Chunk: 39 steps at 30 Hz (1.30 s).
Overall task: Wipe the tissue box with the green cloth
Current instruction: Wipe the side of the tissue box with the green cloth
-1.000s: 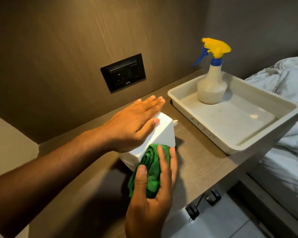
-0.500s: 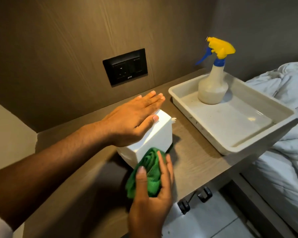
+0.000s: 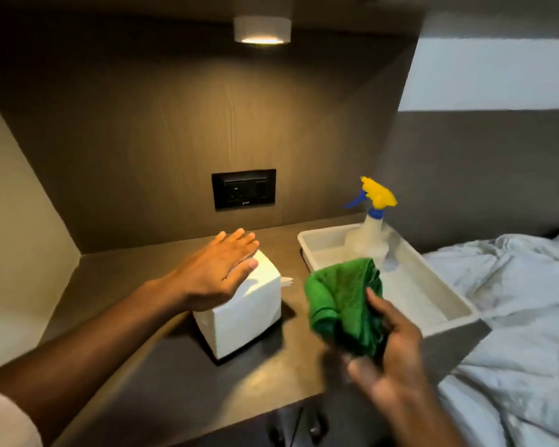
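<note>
A white tissue box [image 3: 249,312] stands on the dark wooden bedside shelf [image 3: 162,375], with a bit of tissue sticking out on its right side. My left hand [image 3: 218,272] lies flat on the box's top, fingers straight and together. To the right of the box, my right hand [image 3: 391,353] holds the bunched green cloth [image 3: 342,298] in the air, clear of the box and in front of the tray.
A white tray [image 3: 433,295] sits on the shelf at the right with a spray bottle [image 3: 370,233] in its far corner. A black socket panel [image 3: 243,189] is on the back wall, a lamp [image 3: 262,27] above. Bedding [image 3: 513,317] lies to the right.
My right hand has lifted the green cloth off the box's front face and swung it to the right. The head camera has tilted up; my left hand stays on the box.
</note>
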Motion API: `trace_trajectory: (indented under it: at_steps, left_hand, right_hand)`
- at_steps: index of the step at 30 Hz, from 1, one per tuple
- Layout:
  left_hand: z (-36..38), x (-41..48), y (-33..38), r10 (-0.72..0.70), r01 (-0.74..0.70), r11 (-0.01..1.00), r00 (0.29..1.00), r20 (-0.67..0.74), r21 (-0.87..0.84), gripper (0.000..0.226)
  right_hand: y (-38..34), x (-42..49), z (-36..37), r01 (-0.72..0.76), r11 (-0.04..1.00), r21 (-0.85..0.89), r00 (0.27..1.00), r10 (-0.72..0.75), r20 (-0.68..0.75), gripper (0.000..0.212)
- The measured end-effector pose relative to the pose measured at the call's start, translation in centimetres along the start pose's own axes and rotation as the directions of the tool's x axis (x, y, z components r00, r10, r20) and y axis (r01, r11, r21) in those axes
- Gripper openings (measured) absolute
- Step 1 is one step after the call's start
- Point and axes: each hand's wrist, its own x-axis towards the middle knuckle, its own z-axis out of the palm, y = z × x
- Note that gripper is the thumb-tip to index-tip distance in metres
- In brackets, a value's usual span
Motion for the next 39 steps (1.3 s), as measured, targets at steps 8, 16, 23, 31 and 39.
trace_trajectory:
  at_steps: [8,16,23,31,39]
  left_hand:
    - [2.1,-1.4,4.5,-0.286,0.286,0.958,0.942,-0.174,-0.024,0.098]
    - [2.4,-3.4,8.7,-0.348,0.314,0.937,0.869,-0.352,-0.151,0.055]
    - [8.6,-6.0,13.6,-0.229,0.147,0.972,0.784,-0.577,-0.186,0.017]
    - [12.5,-2.9,17.5,-0.868,0.045,0.42,0.31,-0.388,-0.906,0.055]
    - [13.2,-3.6,16.2,-0.907,-0.071,0.33,0.252,-0.337,-0.941,0.077]
  right_hand:
    - [-8.9,10.7,-6.8,0.19,0.029,-0.981,0.98,-0.067,0.188,0.039]
    - [-6.8,12.3,-7.7,0.233,-0.613,-0.755,0.946,0.321,0.031,0.073]
    - [-4.5,14.8,1.5,0.52,0.048,-0.853,0.812,0.283,0.511,0.048]
    - [3.0,16.9,7.0,0.271,0.357,-0.894,0.774,0.472,0.423,0.057]
    - [1.0,12.1,3.6,0.074,0.479,-0.875,0.846,0.434,0.309,0.078]
